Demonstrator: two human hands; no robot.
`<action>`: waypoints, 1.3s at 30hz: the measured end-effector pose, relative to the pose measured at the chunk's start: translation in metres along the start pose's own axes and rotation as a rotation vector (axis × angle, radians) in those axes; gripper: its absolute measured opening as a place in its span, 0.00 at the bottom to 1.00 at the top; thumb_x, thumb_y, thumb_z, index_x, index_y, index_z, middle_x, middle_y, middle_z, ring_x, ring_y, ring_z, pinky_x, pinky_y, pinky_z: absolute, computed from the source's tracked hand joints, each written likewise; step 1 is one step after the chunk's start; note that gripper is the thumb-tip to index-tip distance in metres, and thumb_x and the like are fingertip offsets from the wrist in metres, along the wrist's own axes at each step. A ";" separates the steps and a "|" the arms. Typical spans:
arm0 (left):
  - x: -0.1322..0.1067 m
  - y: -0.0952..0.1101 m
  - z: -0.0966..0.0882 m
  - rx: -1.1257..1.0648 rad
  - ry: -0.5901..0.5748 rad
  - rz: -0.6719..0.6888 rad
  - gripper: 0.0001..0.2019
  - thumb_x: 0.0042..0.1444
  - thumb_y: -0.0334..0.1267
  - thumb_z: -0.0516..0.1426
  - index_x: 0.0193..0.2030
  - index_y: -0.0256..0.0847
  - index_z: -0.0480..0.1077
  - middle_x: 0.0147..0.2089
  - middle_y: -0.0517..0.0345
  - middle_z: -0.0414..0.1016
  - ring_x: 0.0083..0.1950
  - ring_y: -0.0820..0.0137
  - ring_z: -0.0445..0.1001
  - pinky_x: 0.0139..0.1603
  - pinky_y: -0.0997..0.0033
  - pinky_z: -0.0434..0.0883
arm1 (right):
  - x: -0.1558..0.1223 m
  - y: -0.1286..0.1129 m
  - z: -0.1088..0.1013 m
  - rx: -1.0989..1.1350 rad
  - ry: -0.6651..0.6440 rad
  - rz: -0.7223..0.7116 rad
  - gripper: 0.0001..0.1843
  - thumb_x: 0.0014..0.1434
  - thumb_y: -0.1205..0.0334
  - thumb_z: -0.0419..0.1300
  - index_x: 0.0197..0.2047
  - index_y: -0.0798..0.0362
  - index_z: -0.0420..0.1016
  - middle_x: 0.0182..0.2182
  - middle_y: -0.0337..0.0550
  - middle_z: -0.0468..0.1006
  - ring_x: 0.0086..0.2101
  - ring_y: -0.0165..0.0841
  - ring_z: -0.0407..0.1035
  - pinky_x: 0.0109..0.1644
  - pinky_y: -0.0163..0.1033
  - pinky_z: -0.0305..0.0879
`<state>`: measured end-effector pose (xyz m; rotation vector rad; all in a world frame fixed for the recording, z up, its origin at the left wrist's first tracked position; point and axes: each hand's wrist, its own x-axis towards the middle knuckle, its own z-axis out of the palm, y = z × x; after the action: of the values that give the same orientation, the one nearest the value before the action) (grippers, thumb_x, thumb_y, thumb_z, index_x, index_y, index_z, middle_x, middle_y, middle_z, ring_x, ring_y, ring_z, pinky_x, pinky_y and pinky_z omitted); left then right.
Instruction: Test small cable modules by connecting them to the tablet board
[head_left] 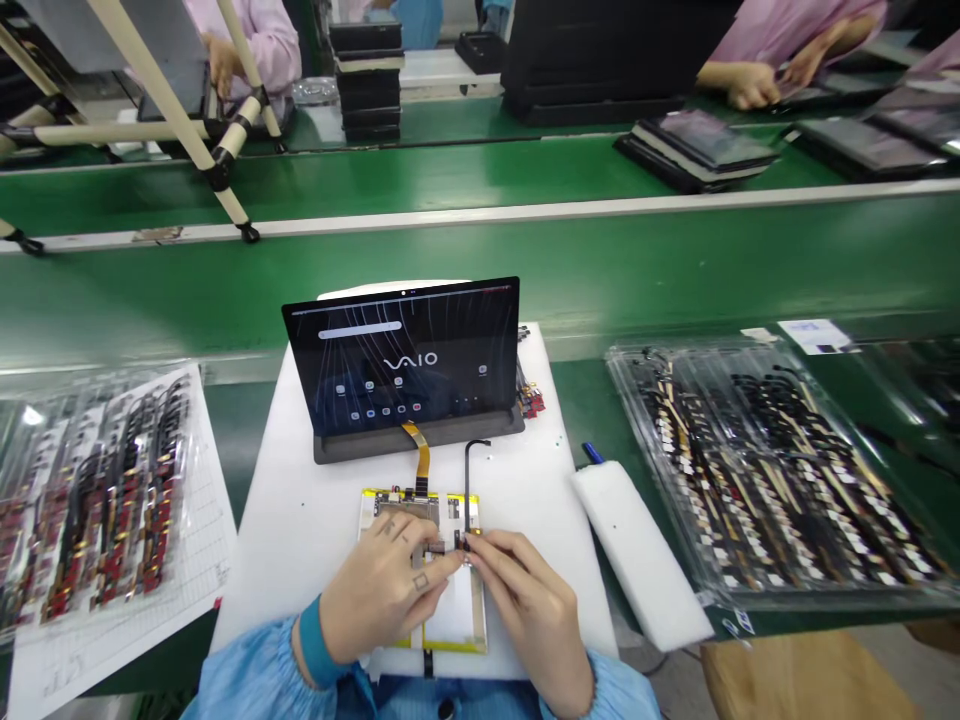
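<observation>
- Head view: a green surface [675,270] runs across the room as a long belt. Beyond it, people in pink sleeves [262,40] work beside stacked black trays [367,80].
- The left tray [120,480] and right tray [765,470], both clear, hold rows of black and red cable parts.
- On a white pad [300,520] a lit tablet [405,360] stands. The open board [457,615] lies before it.
- The right hand [525,600] has its grip pinched on the lower end of the black cable [468,480], over the board.
- The left hand [382,590] rests on the board, fingertips meeting the cable end. I cannot tell whether its grip is clamped.

Glossy glass tablet screen [405,360], matt white foam pad [315,500], clear shiny plastic tray [772,470], smooth green belt [675,260]
</observation>
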<state>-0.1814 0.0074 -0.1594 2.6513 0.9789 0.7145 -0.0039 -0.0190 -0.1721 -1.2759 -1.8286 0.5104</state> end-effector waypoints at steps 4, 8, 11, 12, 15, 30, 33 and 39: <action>0.002 0.000 -0.001 -0.029 0.031 -0.005 0.14 0.54 0.25 0.50 0.46 0.38 0.66 0.36 0.53 0.66 0.35 0.66 0.66 0.34 0.64 0.67 | 0.002 0.000 0.000 0.012 -0.002 -0.001 0.11 0.60 0.72 0.53 0.45 0.54 0.71 0.33 0.43 0.71 0.34 0.27 0.69 0.39 0.29 0.70; 0.003 0.000 -0.001 -0.009 0.046 -0.013 0.13 0.53 0.25 0.50 0.45 0.39 0.66 0.35 0.53 0.66 0.34 0.66 0.66 0.33 0.64 0.67 | 0.005 -0.001 -0.001 0.014 -0.001 -0.013 0.10 0.60 0.72 0.53 0.43 0.54 0.72 0.33 0.42 0.72 0.34 0.27 0.69 0.39 0.28 0.69; 0.002 0.000 0.000 -0.009 0.047 -0.015 0.13 0.53 0.26 0.50 0.45 0.39 0.66 0.35 0.53 0.67 0.34 0.67 0.66 0.33 0.65 0.68 | 0.007 -0.001 -0.002 0.008 0.009 -0.031 0.10 0.60 0.72 0.52 0.41 0.54 0.72 0.32 0.41 0.72 0.33 0.26 0.70 0.39 0.26 0.69; 0.001 0.001 0.000 -0.009 0.047 -0.013 0.13 0.53 0.26 0.50 0.46 0.38 0.66 0.36 0.53 0.67 0.34 0.67 0.66 0.34 0.65 0.68 | 0.007 0.000 -0.001 0.007 0.009 -0.032 0.10 0.60 0.72 0.52 0.41 0.54 0.72 0.32 0.41 0.72 0.33 0.26 0.70 0.39 0.26 0.69; 0.002 0.003 -0.001 0.040 0.020 -0.008 0.14 0.53 0.28 0.52 0.47 0.38 0.65 0.36 0.52 0.68 0.35 0.65 0.67 0.34 0.64 0.67 | 0.005 0.002 -0.001 0.002 0.000 -0.032 0.10 0.60 0.71 0.52 0.41 0.54 0.72 0.32 0.41 0.72 0.33 0.26 0.70 0.39 0.26 0.69; 0.010 0.002 -0.013 0.085 -0.091 -0.088 0.16 0.51 0.39 0.60 0.48 0.44 0.69 0.47 0.49 0.66 0.44 0.61 0.66 0.42 0.62 0.67 | 0.017 0.000 -0.044 -0.449 0.090 -0.213 0.18 0.63 0.63 0.46 0.57 0.46 0.60 0.37 0.43 0.72 0.34 0.35 0.70 0.36 0.41 0.70; 0.020 -0.008 -0.023 0.209 -0.024 -0.191 0.16 0.55 0.34 0.55 0.51 0.42 0.68 0.55 0.44 0.63 0.51 0.58 0.65 0.47 0.59 0.65 | 0.008 0.022 -0.059 -0.767 0.181 -0.138 0.21 0.63 0.57 0.45 0.58 0.51 0.58 0.40 0.52 0.71 0.35 0.42 0.68 0.35 0.48 0.68; 0.031 -0.041 -0.016 0.542 0.175 -0.375 0.24 0.56 0.45 0.56 0.58 0.38 0.63 0.61 0.39 0.60 0.59 0.49 0.60 0.51 0.55 0.61 | -0.015 0.062 -0.064 -1.012 0.115 -0.010 0.26 0.62 0.51 0.41 0.54 0.60 0.60 0.45 0.63 0.67 0.36 0.50 0.67 0.31 0.52 0.66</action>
<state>-0.1915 0.0590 -0.1494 2.7183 1.8874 0.6715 0.0847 -0.0157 -0.1856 -1.8653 -2.0410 -0.5865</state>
